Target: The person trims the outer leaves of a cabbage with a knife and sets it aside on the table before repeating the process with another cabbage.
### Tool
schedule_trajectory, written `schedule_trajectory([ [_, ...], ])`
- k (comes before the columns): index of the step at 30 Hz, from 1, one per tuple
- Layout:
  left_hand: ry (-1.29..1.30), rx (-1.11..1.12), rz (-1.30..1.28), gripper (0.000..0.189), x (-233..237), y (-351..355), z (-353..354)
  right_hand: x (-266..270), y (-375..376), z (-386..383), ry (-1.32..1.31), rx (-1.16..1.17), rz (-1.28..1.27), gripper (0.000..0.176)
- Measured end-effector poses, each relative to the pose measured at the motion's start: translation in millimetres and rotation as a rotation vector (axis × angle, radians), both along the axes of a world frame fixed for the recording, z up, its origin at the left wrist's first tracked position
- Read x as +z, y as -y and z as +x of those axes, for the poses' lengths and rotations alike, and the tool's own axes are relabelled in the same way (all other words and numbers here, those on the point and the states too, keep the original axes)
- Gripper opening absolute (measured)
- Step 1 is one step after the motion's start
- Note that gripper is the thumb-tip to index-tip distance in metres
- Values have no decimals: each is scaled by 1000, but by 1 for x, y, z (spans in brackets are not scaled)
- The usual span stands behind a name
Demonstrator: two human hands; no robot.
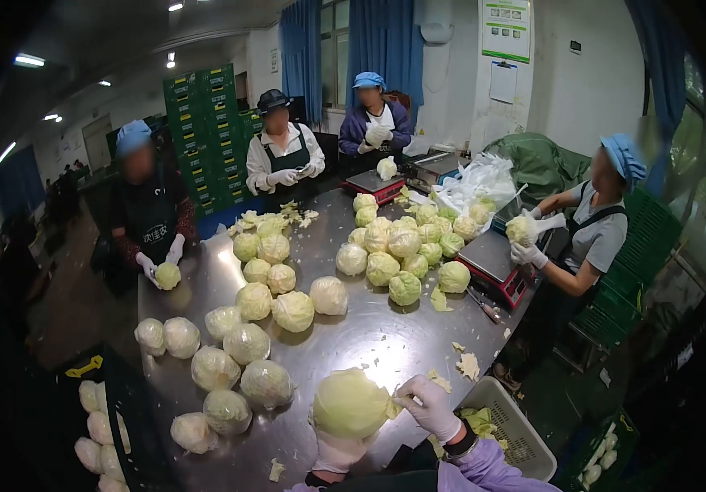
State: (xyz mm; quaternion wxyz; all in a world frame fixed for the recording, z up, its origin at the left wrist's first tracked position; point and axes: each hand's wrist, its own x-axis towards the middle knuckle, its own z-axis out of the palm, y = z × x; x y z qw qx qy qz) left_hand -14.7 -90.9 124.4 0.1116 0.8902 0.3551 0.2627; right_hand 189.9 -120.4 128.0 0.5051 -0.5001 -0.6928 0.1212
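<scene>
A pale green cabbage (pixel 351 403) rests in my left hand (pixel 340 449), which is gloved in white and cups it from below near the front of the table. Fingers of my gloved right hand (pixel 432 407) are pinched on a leaf edge (pixel 392 405) at the cabbage's right side. The leaf still joins the head. Most of my left fingers are hidden beneath the cabbage. Beneath my right forearm stands a white plastic basket (pixel 525 426) with torn leaves (pixel 481 421) in it.
On the metal table (pixel 320 353) lie wrapped cabbages (pixel 246 343) at left and a bare cabbage pile (pixel 404 242) farther back. Scales (pixel 496 266), a knife (pixel 484 305) and leaf scraps (pixel 468 365) lie right. Several co-workers (pixel 287 156) stand around; crates (pixel 203 139) are stacked behind.
</scene>
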Motion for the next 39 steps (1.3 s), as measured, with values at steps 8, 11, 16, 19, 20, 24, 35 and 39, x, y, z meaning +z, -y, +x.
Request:
schedule_trajectory([
  [8,122,70,65,66,2,4,3,22,8,-24,-241,103,-143,39],
  [11,226,63,-15,65,-2,2,5,7,3,-27,-245,78,-213,22],
  [16,276,79,-9,58,-6,3,4,-5,1,-29,-633,231,-401,11],
  [19,324,88,-57,58,-13,5,6,-5,1,-27,-815,267,-522,10],
  [20,305,85,-66,60,-14,6,6,-6,1,-26,-822,265,-525,11],
  [24,290,128,-28,61,-7,4,11,-13,0,-30,-826,138,-419,9],
  [35,323,50,-148,54,-7,-13,-3,8,5,-8,-289,17,-192,10],
  [39,1143,17,-895,58,-48,-6,10,20,13,17,-747,146,-312,7],
])
